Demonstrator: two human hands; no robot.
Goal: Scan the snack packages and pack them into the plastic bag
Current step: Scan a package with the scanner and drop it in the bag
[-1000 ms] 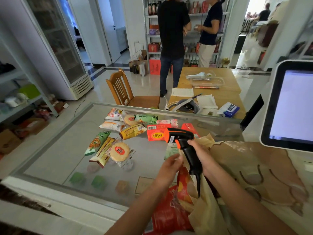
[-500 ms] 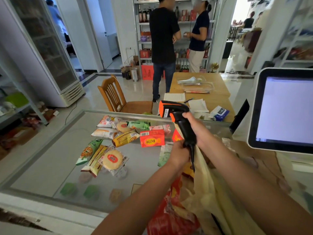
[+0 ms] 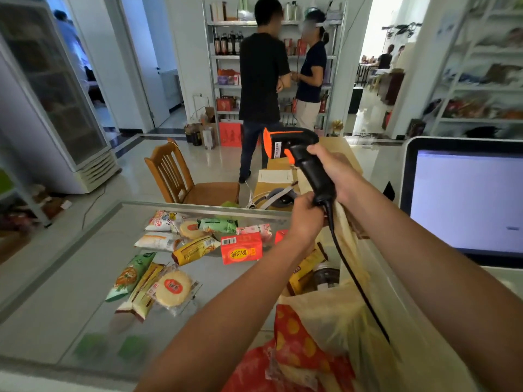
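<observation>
You seem between scans: your right hand (image 3: 331,171) grips the scanner (image 3: 294,142) at centre frame, your left hand (image 3: 307,219) curls at its butt, on what I cannot tell; next, pick a snack (image 3: 241,248) from those lying centre-left, beside the bag (image 3: 325,321).

Small shop, stocked shelves (image 3: 223,56), glass counter (image 3: 70,278), barcode scanner (image 3: 294,148), checkout screen (image 3: 467,199), glass-door fridge (image 3: 56,89)

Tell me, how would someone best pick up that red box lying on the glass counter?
Come from above and pinch the red box across its near and far long edges. It lies flat, label up, on the glass counter, and its near edge is bare, while the yellow packet crowds its left end. The left hand and right hand both hold the scanner now.
</observation>
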